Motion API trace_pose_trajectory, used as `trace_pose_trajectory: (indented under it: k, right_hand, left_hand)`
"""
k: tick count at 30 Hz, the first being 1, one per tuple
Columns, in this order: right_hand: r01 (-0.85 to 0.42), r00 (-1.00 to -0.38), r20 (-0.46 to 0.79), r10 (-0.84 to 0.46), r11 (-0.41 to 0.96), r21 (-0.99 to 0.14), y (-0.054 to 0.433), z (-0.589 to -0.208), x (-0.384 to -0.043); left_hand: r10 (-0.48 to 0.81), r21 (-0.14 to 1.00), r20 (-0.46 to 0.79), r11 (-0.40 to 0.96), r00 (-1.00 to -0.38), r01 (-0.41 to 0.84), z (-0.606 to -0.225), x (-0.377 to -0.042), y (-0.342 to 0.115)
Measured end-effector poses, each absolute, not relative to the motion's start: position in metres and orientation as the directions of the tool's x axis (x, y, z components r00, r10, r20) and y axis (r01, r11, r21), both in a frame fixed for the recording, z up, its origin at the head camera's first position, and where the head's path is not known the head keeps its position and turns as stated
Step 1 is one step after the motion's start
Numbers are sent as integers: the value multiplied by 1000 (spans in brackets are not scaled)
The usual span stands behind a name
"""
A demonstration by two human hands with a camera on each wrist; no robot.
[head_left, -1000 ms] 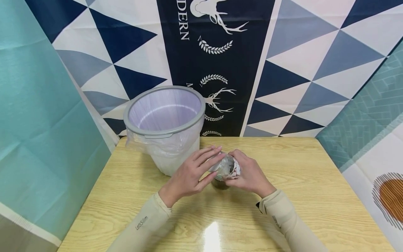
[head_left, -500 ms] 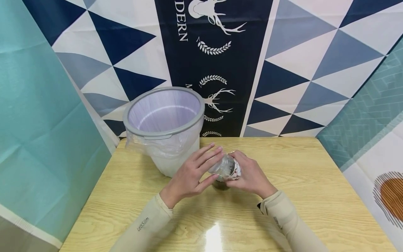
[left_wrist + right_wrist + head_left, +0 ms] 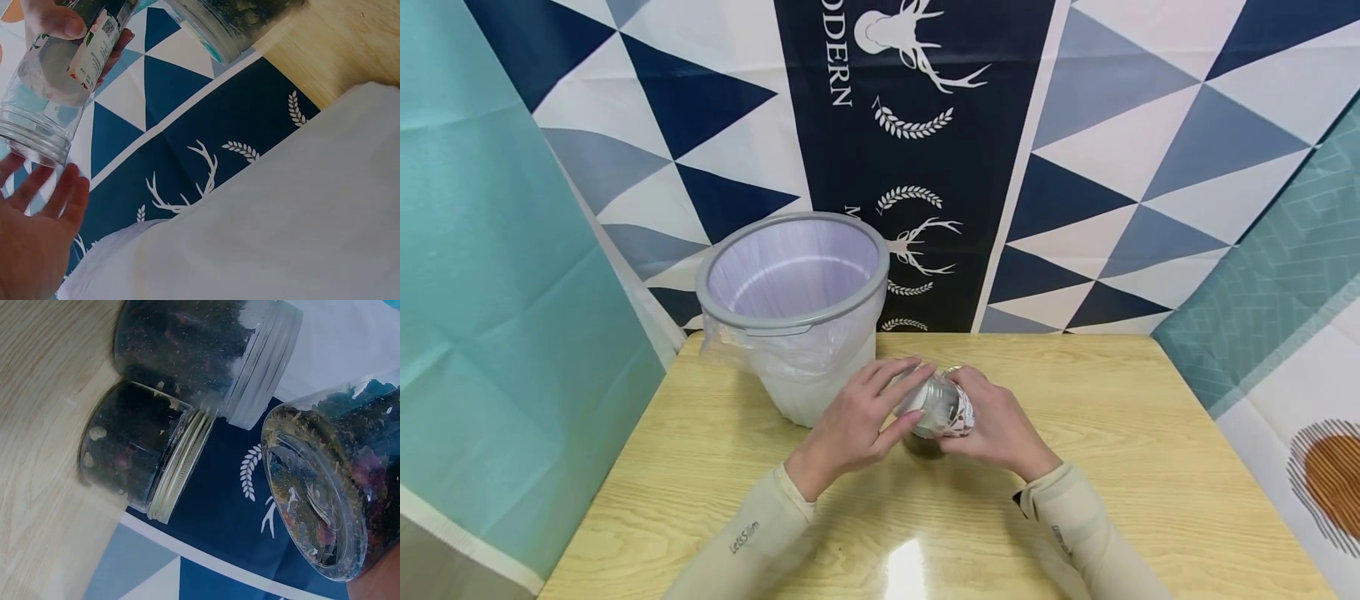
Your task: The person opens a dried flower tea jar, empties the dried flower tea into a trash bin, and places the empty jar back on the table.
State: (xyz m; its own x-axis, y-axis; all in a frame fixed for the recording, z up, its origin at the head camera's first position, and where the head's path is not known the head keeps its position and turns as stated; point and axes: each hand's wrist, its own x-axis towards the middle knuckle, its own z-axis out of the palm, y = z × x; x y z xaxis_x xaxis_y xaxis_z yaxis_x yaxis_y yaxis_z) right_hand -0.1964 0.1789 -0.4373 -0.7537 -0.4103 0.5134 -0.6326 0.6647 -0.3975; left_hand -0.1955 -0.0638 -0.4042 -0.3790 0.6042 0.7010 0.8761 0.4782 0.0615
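Note:
My right hand grips a clear jar with a printed label and holds it tilted, its threaded mouth toward the left. Dark dried bits with reddish pieces fill the base end of this jar in the right wrist view. My left hand lies at the jar's mouth, fingers extended and fingertips right at the rim. Below the held jar, a dark-filled jar stands on the table. The right wrist view shows two standing jars of dark dried bits: one with a gold-coloured ring at its top, and a wider clear-necked jar.
A pale purple bucket with a grey rim and a clear plastic liner stands left of the hands, near the table's back edge. Patterned fabric hangs behind the wooden table.
The head view has shifted slightly. Both hands and the tilted jar keep nearly the same place and pose, with only small movements.

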Motion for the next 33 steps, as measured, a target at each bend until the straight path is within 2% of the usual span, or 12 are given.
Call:
trace_pose_trajectory:
  k: [3, 6, 8, 13, 16, 21, 33]
  right_hand:
    - [-639, -746, 520, -415, 665, -387, 180, -437, -197]
    - [-642, -744, 524, -415, 661, -388, 181, -436, -198]
    - [-644, -742, 528, -414, 658, -390, 181, -435, -198]
    - [-649, -736, 535, -415, 656, -384, 183, -433, -198]
    - [-650, -735, 538, -413, 655, -384, 183, -433, -197]
    - [-643, -743, 526, -413, 657, -393, 185, -435, -196]
    - [-636, -749, 519, -412, 669, -386, 187, -438, -195]
  left_hand:
    - [583, 101, 688, 514, -433, 852, -404, -195, -63]
    - [569, 124, 693, 511, -443, 850, -406, -196, -64]
    - [579, 123, 701, 477, -416, 870, -406, -196, -65]
    - [642, 61, 711, 349, -286, 935, -402, -196, -65]
    - [651, 42, 712, 334, -262, 942, -401, -196, -64]
    - [633, 65, 708, 384, -314, 921, -401, -196, -62]
    - [537, 159, 690, 542, -486, 825, -401, -192, -60]
